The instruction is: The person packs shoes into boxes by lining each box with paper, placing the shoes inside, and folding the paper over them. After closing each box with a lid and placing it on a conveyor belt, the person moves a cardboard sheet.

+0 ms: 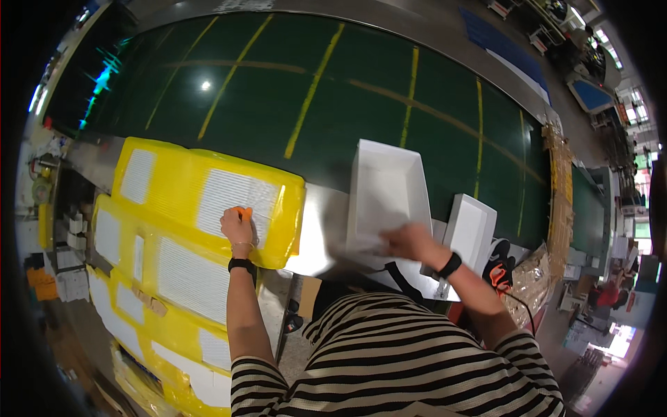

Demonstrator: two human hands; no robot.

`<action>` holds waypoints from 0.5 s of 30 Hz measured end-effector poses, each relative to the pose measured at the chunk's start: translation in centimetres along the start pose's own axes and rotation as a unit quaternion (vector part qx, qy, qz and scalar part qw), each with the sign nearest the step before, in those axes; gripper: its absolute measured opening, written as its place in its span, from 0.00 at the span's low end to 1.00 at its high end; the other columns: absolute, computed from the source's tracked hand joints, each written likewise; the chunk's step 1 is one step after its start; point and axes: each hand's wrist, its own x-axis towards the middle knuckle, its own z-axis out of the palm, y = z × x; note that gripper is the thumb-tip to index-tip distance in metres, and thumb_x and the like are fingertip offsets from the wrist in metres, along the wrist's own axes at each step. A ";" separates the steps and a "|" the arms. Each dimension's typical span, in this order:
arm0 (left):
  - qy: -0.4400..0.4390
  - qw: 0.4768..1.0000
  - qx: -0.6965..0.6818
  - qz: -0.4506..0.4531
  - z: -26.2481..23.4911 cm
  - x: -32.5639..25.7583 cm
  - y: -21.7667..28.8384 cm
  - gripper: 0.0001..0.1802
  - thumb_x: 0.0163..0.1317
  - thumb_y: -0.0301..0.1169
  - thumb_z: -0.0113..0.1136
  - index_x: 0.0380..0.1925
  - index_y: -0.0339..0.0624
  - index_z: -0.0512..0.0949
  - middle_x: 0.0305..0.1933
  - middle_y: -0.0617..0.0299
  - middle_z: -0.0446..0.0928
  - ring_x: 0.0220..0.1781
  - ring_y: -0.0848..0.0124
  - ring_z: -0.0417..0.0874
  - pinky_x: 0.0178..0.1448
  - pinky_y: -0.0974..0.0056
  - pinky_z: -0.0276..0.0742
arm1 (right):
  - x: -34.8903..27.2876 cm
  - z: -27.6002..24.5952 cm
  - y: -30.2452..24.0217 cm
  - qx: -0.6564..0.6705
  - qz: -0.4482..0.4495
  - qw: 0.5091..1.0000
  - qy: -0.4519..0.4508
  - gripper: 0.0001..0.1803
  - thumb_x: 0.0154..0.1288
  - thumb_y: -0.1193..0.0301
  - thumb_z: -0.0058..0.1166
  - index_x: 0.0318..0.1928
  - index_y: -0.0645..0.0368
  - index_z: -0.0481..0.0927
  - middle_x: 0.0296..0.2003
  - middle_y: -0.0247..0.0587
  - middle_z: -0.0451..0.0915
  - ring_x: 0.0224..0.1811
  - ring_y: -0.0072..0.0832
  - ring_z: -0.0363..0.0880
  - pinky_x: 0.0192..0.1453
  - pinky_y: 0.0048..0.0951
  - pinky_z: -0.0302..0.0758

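The dark green conveyor belt [292,90] is stretching across the top, and yellow-wrapped parcels [208,194] are lying stacked along its near edge, labels up for easy reach. The open white carton [389,187] is sitting on the steel worktop [313,236], steadied by the blurred right hand [406,242], grip unclear. The left hand [236,226] is clenching a small orange tool [243,213] against the top parcel's label.
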 end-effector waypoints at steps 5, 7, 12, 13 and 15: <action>0.039 0.935 -0.294 -0.196 -2.0 2.2 -3.8 0.06 0.59 0.25 0.58 0.35 0.34 0.77 0.36 0.47 0.77 0.37 0.57 0.77 0.45 0.59 0.72 | -2.8 8.2 -0.2 0.117 -0.003 0.976 -0.182 0.25 0.59 0.51 0.60 0.56 0.45 0.80 0.47 0.39 0.82 0.51 0.38 0.80 0.53 0.37 0.76; -0.101 0.930 -0.336 -0.106 -3.3 2.4 3.0 0.10 0.57 0.19 0.49 0.39 0.32 0.76 0.37 0.46 0.78 0.41 0.54 0.78 0.49 0.58 0.73 | -3.9 9.0 0.4 0.132 -0.026 0.989 -0.069 0.33 0.59 0.51 0.62 0.62 0.51 0.73 0.57 0.44 0.76 0.60 0.38 0.74 0.62 0.39 0.71; -0.310 0.817 -0.476 0.103 -6.4 -6.5 21.0 0.08 0.63 0.25 0.59 0.41 0.38 0.76 0.37 0.56 0.79 0.37 0.67 0.81 0.46 0.63 0.77 | -1.4 5.8 -2.3 0.672 0.095 0.733 0.045 0.37 0.63 0.60 0.61 0.69 0.55 0.62 0.63 0.44 0.70 0.63 0.36 0.70 0.67 0.41 0.66; -0.393 0.748 -0.527 0.092 -7.0 -7.7 23.0 0.09 0.63 0.27 0.62 0.42 0.39 0.77 0.38 0.60 0.81 0.36 0.72 0.80 0.43 0.67 0.77 | -0.9 4.9 -2.5 0.867 0.122 0.482 0.029 0.37 0.65 0.65 0.60 0.70 0.55 0.58 0.62 0.44 0.71 0.62 0.35 0.71 0.68 0.41 0.66; -0.405 0.742 -0.526 0.094 -8.5 -7.9 24.5 0.09 0.63 0.27 0.60 0.43 0.40 0.78 0.37 0.62 0.81 0.35 0.73 0.80 0.40 0.69 0.77 | -1.6 4.2 -1.4 0.876 0.096 0.468 0.071 0.27 0.68 0.68 0.56 0.65 0.56 0.66 0.57 0.38 0.75 0.58 0.33 0.74 0.66 0.37 0.67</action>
